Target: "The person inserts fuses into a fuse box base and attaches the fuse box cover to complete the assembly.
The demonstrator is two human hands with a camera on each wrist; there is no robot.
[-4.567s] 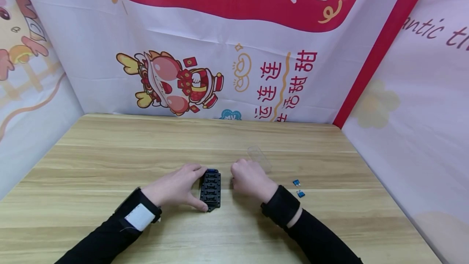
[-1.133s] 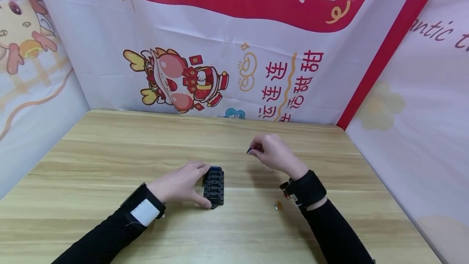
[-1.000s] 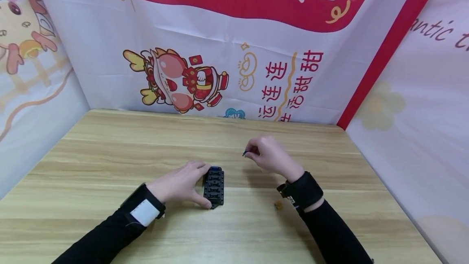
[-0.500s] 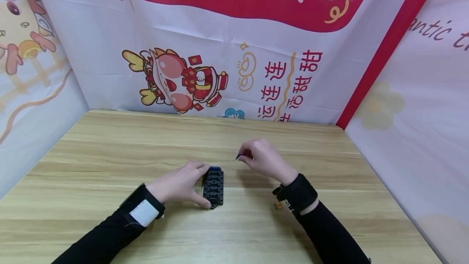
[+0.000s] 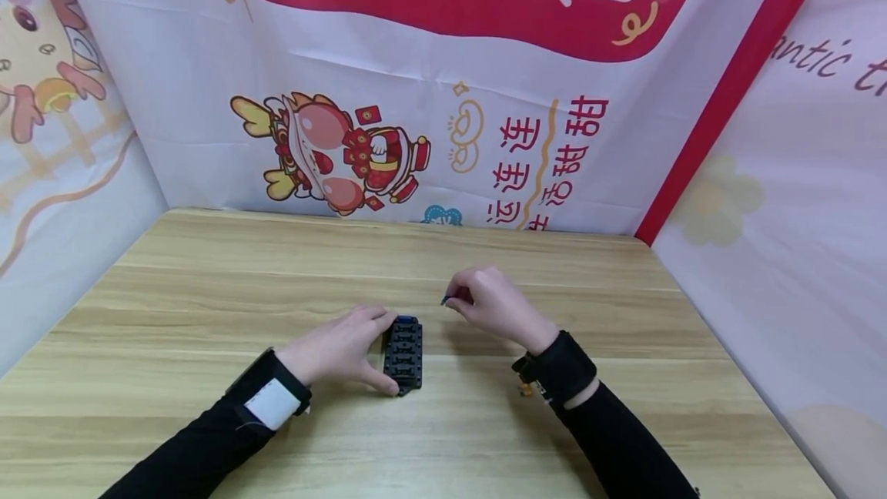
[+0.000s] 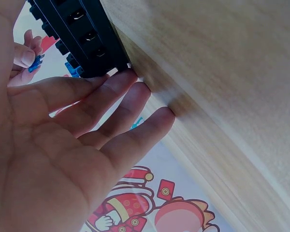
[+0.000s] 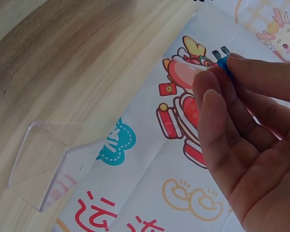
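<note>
A black fuse box [image 5: 403, 353] with a row of slots lies on the table. My left hand [image 5: 343, 349] grips it from the left, thumb at its near end and fingertips at its far end. A blue fuse [image 5: 405, 319] sits in the far end of the box. To the right, my right hand [image 5: 492, 303] is raised above the table and pinches a blue blade fuse [image 7: 224, 63] between thumb and index finger. Its two metal prongs point away from the fingertips in the right wrist view, and the other fingers are curled.
A clear plastic cover [image 7: 41, 166] stands on the table in the right wrist view; the right hand hides it from the head view. A small orange piece [image 5: 527, 390] lies by the right wrist band [image 5: 557, 368]. Printed cloth [image 5: 388, 60] rises behind the table [image 5: 277, 252].
Over the last second, my right hand has moved left and slightly nearer with the blade fuse. My left hand stays on the fuse box. Two blue fuses seen earlier at right are out of sight.
</note>
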